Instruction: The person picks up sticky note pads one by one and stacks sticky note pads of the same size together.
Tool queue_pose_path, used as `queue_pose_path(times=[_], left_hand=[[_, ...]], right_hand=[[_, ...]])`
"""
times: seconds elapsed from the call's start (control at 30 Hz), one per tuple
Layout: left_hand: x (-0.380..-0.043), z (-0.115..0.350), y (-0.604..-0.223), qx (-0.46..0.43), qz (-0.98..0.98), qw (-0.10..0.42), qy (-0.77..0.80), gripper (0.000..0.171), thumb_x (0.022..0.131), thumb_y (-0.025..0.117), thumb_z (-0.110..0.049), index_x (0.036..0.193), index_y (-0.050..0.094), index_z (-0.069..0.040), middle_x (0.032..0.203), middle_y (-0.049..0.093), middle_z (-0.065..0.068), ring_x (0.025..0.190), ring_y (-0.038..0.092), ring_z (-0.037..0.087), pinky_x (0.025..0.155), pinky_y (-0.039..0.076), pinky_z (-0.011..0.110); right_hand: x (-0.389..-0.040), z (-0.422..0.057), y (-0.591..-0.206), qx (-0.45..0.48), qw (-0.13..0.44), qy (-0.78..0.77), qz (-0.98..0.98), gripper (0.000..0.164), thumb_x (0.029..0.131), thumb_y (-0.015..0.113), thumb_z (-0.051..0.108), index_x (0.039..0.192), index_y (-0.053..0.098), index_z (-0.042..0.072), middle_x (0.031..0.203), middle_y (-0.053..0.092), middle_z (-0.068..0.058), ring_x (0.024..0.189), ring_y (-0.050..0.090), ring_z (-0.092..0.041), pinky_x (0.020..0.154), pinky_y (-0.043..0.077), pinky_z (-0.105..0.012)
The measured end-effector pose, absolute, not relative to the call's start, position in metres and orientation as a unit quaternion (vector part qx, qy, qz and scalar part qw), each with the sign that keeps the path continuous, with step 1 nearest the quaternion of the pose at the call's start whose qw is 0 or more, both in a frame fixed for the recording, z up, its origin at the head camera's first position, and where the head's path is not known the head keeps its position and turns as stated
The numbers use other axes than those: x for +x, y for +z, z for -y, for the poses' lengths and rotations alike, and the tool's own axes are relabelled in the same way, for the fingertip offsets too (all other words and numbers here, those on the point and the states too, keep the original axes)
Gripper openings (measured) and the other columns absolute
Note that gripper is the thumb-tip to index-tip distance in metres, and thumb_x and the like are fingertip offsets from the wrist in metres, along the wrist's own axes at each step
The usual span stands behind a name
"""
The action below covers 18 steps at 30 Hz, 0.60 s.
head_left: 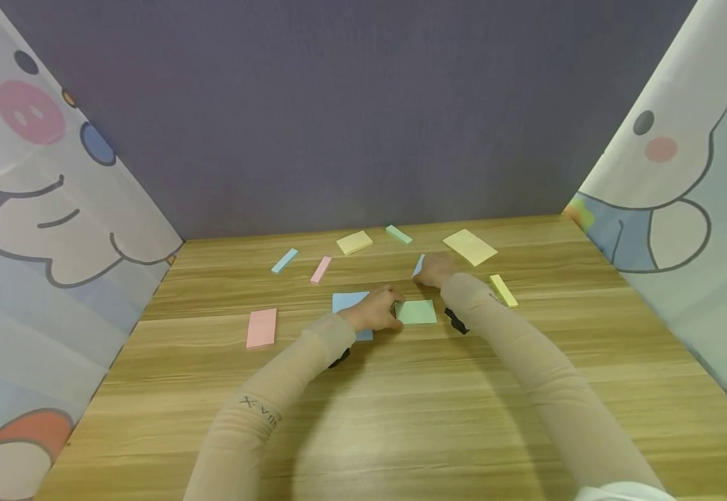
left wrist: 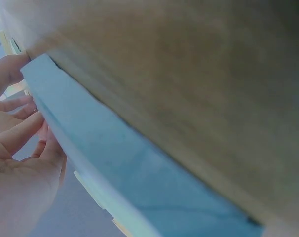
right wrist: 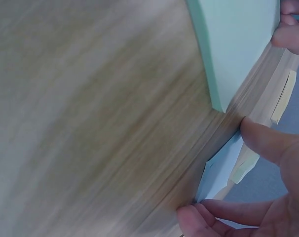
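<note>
My left hand (head_left: 372,311) reaches over a large blue sticky note pad (head_left: 347,300) and holds the left end of a green sticky note pad (head_left: 417,312) between thumb and fingers. That blue pad fills much of the left wrist view, beneath the hand. Farther back, my right hand (head_left: 436,270) grips a smaller light blue sticky note pad (right wrist: 221,165), thumb on one side and fingers on the other. Most of this smaller pad is hidden by the hand in the head view. Both pads in my hands lie at the tabletop.
A pink pad (head_left: 261,328) lies left. Behind are a narrow blue pad (head_left: 284,261), narrow pink pad (head_left: 321,269), yellow pad (head_left: 354,242), narrow green pad (head_left: 398,234) and larger yellow pad (head_left: 470,247). A narrow yellow pad (head_left: 504,290) lies beside my right forearm.
</note>
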<state>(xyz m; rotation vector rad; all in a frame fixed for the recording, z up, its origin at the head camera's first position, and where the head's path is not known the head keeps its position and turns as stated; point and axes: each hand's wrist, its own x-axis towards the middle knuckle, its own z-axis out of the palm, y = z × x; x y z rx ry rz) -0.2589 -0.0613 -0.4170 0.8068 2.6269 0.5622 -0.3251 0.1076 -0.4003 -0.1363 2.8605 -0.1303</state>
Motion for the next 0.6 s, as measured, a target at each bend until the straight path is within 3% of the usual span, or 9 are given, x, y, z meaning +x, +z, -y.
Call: queue_pose_path(times=[0.17, 0.23, 0.6], left_hand=[[-0.258, 0.061, -0.417, 0.283, -0.924, 0.167, 0.198, 0.061, 0.079, 0.072, -0.025, 0.13, 0.049, -0.003, 0.135, 0.044, 0.014, 0.124, 0.041, 0.026, 0.105, 0.035, 0.037], [-0.257, 0.061, -0.416, 0.283, -0.923, 0.168, 0.198, 0.06, 0.079, 0.072, -0.025, 0.13, 0.049, -0.002, 0.134, 0.044, 0.014, 0.123, 0.042, 0.026, 0.105, 0.035, 0.037], [-0.257, 0.062, -0.415, 0.288, -0.922, 0.166, 0.199, 0.06, 0.079, 0.072, -0.023, 0.129, 0.049, 0.0, 0.128, 0.047, 0.013, 0.115, 0.047, 0.024, 0.1, 0.04, 0.033]], right_hand=[[-0.323, -0.11, -0.398, -0.05, 0.133, -0.05, -0.989, 0.038, 0.082, 0.065, 0.04, 0.087, 0.063, 0.002, 0.098, 0.063, -0.015, 0.094, 0.057, -0.029, 0.084, 0.049, -0.04], [-0.319, -0.11, -0.395, -0.047, 0.136, -0.059, -0.988, 0.038, 0.084, 0.064, 0.036, 0.095, 0.062, -0.001, 0.104, 0.062, -0.017, 0.099, 0.056, -0.03, 0.088, 0.048, -0.042], [-0.316, -0.118, -0.395, -0.083, 0.106, -0.054, -0.989, 0.042, 0.081, 0.068, 0.033, 0.1, 0.06, -0.004, 0.096, 0.063, -0.015, 0.083, 0.057, -0.025, 0.076, 0.051, -0.037]])
